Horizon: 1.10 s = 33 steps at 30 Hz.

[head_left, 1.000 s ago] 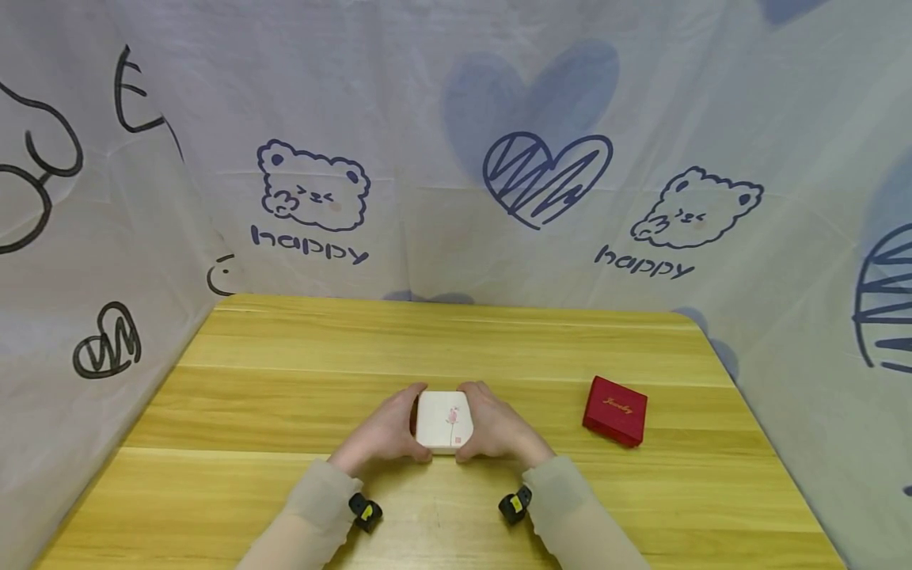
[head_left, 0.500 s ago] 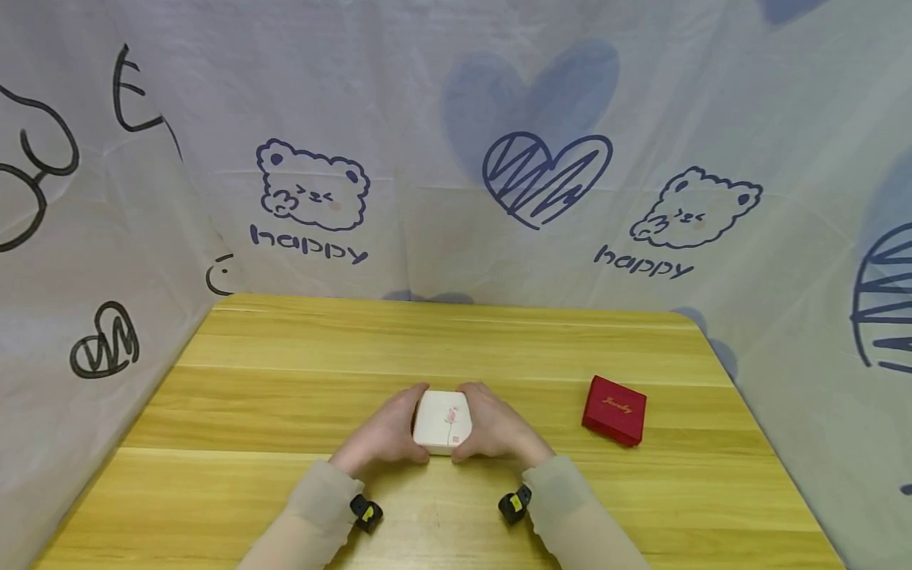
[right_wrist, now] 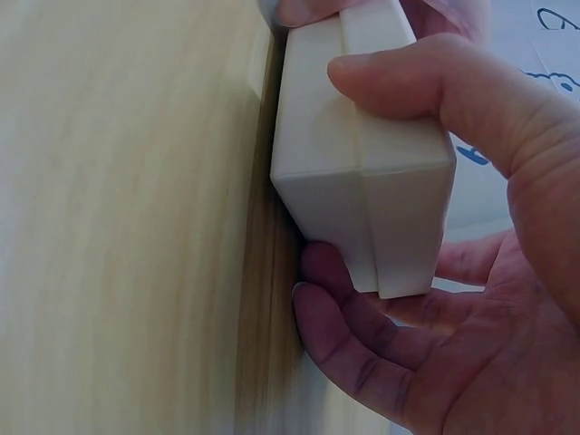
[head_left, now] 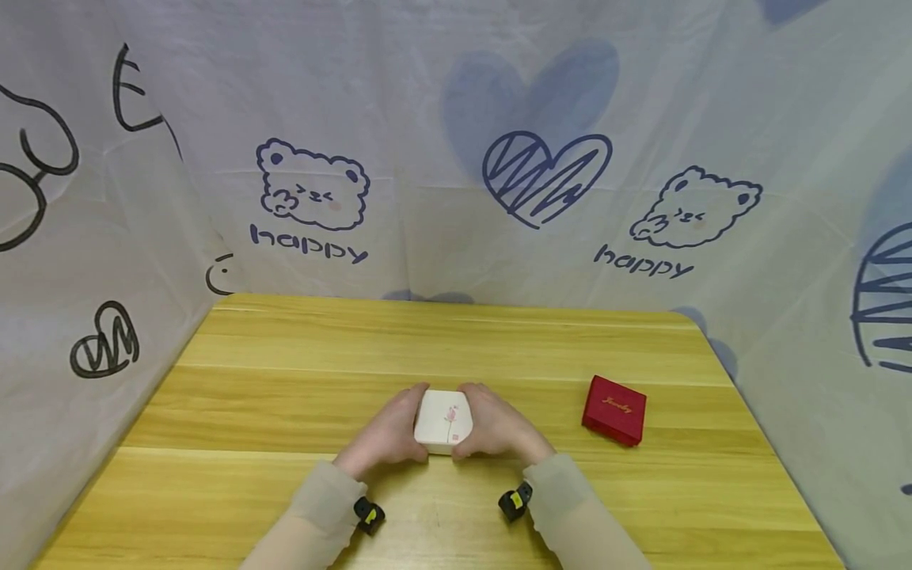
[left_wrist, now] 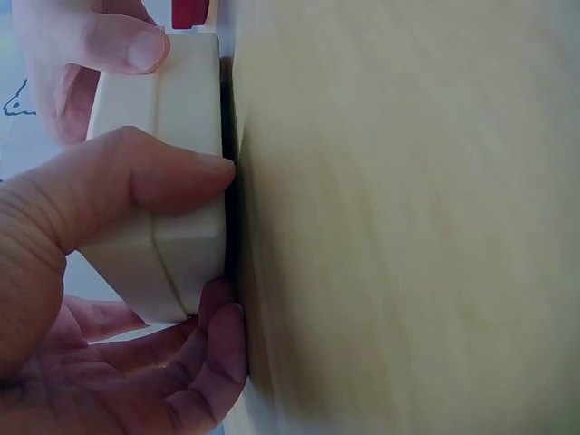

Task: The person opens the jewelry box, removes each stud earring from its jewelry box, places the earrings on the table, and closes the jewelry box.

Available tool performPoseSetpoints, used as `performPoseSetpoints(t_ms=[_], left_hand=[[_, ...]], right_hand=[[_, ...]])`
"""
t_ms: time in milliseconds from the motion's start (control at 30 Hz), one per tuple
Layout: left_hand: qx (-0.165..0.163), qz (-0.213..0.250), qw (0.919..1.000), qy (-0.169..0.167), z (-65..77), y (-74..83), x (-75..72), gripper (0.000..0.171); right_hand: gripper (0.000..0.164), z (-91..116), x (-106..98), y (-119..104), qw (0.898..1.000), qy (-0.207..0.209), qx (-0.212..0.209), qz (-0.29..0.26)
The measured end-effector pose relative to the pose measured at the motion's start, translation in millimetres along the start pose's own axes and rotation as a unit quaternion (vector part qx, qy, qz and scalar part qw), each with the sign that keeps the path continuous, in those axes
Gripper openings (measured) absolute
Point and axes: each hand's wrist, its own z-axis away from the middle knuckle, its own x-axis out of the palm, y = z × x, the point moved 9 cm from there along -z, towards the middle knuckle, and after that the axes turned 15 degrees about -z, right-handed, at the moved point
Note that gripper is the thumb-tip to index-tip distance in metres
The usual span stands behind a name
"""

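A small white box with cut corners and a pink flower on its top sits between my two hands near the middle of the table. My left hand grips its left side, thumb on the near face and fingers curled round the far side. From the right, my right hand holds it the same way. A seam between lid and base runs round the box in both wrist views, closed along the visible sides. Fingertips of each hand reach down by the lower edge. Whether the box touches the table, I cannot tell.
A red box with gold lettering lies on the wooden table, right of the hands. Pale cloth printed with bears and hearts hangs behind the table and along both sides.
The white box has shifted very slightly left within the grip over the last second. Both hands keep hold of it, almost still, and the red box has not moved.
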Motion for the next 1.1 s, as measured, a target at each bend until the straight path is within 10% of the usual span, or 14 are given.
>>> performPoseSetpoints(t_ms=[1100], left_hand=[[-0.020, 0.030, 0.9993, -0.003, 2.0, -6.0, 1.2, 0.123]], right_hand=[[0.091, 4.9, -14.2, 3.0, 0.994, -0.010, -0.012, -0.112]])
